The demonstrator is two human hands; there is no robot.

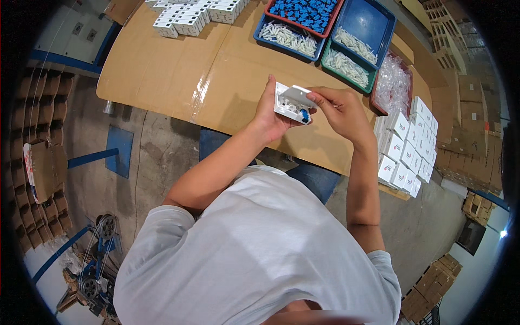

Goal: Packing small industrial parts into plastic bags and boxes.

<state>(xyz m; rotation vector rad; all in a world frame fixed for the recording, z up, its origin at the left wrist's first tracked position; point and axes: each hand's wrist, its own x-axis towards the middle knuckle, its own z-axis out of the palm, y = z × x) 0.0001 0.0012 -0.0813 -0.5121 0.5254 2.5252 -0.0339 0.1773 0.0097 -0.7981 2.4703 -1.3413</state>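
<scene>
1. Key relation: the white box (283,112) sits in my left hand (265,117), just left of my right hand (342,111); its lid (298,93) stands tilted up over the inside, with the raised right corner at my right fingertips; near-square shape, so I can't call a long axis.
2. Grip: left closed round the box, thumb along its left side, fingers under; right thumb and fingers pinched on the lid corner.
3. Where: box is above the cardboard-covered tabletop (157,81), near its close edge; both hands on it, left taking more of it.
4. Counts, in hand: one box; one lid; one blue piece (305,115) showing inside; white contents partly hidden, not countable.
5. Counts, table: five trays: two red, two blue, one green (374,82); two stacks of white boxes, right (407,147) and far left (188,23); boxes overlap, no exact number; loose blue and white pieces too many to count.
</scene>
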